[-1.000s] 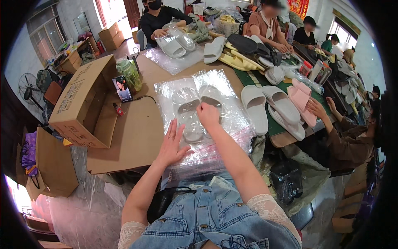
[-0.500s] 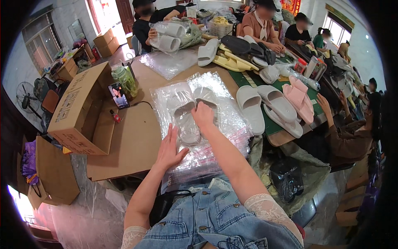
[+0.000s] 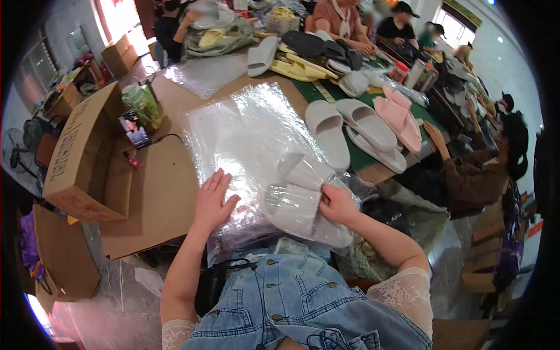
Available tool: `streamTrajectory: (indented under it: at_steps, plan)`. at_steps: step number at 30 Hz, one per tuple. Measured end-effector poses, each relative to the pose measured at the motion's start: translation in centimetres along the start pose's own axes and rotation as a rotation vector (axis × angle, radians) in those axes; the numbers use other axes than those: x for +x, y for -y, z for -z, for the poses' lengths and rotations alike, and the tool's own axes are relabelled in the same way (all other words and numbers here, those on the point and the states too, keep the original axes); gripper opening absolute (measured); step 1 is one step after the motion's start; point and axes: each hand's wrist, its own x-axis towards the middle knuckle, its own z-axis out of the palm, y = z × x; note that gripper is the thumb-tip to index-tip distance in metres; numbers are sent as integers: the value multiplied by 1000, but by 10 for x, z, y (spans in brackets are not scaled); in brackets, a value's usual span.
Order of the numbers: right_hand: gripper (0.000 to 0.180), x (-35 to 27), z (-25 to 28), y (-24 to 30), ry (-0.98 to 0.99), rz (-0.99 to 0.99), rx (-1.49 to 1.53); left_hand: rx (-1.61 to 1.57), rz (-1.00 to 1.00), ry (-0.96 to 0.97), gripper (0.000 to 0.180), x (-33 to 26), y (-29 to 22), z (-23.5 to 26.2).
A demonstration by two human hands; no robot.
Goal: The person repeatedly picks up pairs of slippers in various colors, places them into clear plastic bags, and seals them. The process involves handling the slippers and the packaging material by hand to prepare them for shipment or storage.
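Observation:
My right hand (image 3: 336,204) grips a pair of pale grey slippers in a clear plastic bag (image 3: 300,201), pulled to the near table edge above my lap. My left hand (image 3: 213,201) lies flat, fingers spread, on the stack of clear plastic bags (image 3: 245,131) that covers the table in front of me. The bagged slippers overlap the near right corner of that stack.
An open cardboard box (image 3: 81,154) stands at my left, with a phone (image 3: 135,129) and a green bottle (image 3: 143,105) behind it. Loose grey slippers (image 3: 350,131) and pink ones (image 3: 399,114) lie to the right. Several people sit around the far and right sides.
My right hand has drawn the bagged slippers from the middle of the stack toward me and to the right. My left hand has stayed flat on the bags.

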Motion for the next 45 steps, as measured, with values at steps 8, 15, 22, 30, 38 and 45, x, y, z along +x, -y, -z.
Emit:
streamTrajectory:
  at_steps: [8, 15, 22, 30, 38, 45]
  plan:
    - [32, -142, 75, -84, 112, -523, -73, 18, -31, -18, 61, -2, 5, -3]
    - [35, -158, 67, -200, 106, -716, -497, 26, -17, 8, 61, 0, 4, -5]
    - [30, -87, -84, -296, 378, -801, -681, 15, -13, -1, 62, -2, 5, -3]
    - [29, -98, -205, -238, 680, -883, -565, 33, -2, -9, 61, -9, 7, -4]
    - [30, -26, -42, -236, 917, -819, -193, 29, -21, -23, 60, -3, 3, -4]
    - [29, 34, 99, -67, 614, -363, 315, 32, -12, -19, 62, -4, 6, -5]
